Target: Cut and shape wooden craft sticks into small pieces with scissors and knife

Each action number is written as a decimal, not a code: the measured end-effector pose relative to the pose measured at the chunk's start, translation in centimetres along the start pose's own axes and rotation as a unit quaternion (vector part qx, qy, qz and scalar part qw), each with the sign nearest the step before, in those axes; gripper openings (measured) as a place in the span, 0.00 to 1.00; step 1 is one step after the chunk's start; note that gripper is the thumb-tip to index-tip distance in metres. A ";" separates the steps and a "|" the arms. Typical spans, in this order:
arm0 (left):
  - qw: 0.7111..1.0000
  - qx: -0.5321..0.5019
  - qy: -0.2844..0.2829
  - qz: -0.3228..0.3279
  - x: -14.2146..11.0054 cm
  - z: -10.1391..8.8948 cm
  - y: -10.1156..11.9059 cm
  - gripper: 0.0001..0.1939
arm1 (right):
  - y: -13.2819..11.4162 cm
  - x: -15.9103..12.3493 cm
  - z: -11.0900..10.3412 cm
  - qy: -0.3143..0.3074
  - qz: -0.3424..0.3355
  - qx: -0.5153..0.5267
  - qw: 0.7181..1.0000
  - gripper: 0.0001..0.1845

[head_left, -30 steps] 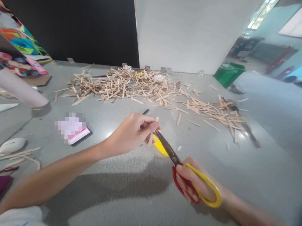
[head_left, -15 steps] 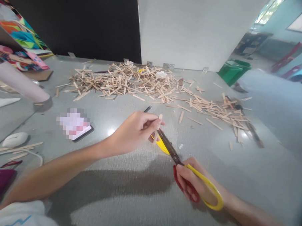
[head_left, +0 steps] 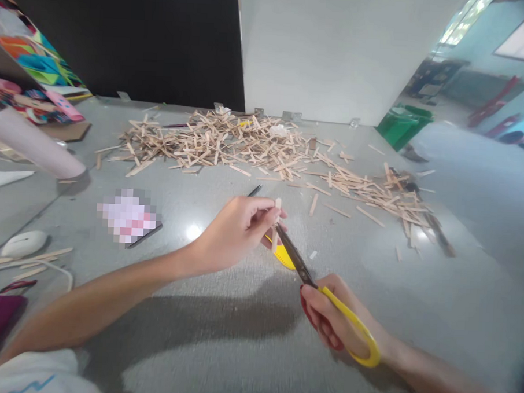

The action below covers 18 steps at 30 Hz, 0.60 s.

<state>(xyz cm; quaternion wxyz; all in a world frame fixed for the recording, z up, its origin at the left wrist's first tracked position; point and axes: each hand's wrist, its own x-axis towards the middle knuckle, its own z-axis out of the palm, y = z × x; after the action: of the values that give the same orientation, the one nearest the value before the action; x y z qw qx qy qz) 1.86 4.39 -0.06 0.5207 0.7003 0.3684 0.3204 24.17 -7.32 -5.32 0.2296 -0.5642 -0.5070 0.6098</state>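
Lying well left of the scissors (head_left: pixel 304 272) is a phone (head_left: pixel 128 217). The left hand (head_left: pixel 243 226) pinches a wooden stick (head_left: pixel 278 203) just at their tips; a yellow thing (head_left: pixel 286 257) shows beside their blades. The right hand (head_left: pixel 333 307) is wrapped around the scissors' handles.

The flat grey table (head_left: pixel 435 308) supports a loose pile of pale wooden sticks (head_left: pixel 216 142) and a rounded white mouse (head_left: pixel 24 243).
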 end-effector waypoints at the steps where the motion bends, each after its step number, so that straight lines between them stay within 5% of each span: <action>1: 1.000 -0.002 0.005 0.003 0.0 0.1 0.0 0.21 | 0.0 0.0 0.1 0.001 -0.005 -0.003 1.000 0.39; 9: 0.980 0.163 0.078 0.082 -0.7 0.4 -0.1 0.17 | -0.3 -0.5 0.3 0.023 -0.018 -0.021 0.999 0.39; 18: 0.989 0.109 0.064 0.071 -0.7 0.5 -0.2 0.17 | 0.0 -0.5 -0.1 0.015 -0.025 -0.031 0.999 0.39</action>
<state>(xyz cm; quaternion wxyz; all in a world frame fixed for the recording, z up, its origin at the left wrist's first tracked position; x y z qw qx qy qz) 1.86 3.57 -0.39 0.3924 0.7555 0.3831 0.3584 24.39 -7.70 -5.09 0.2348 -0.5677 -0.5362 0.5789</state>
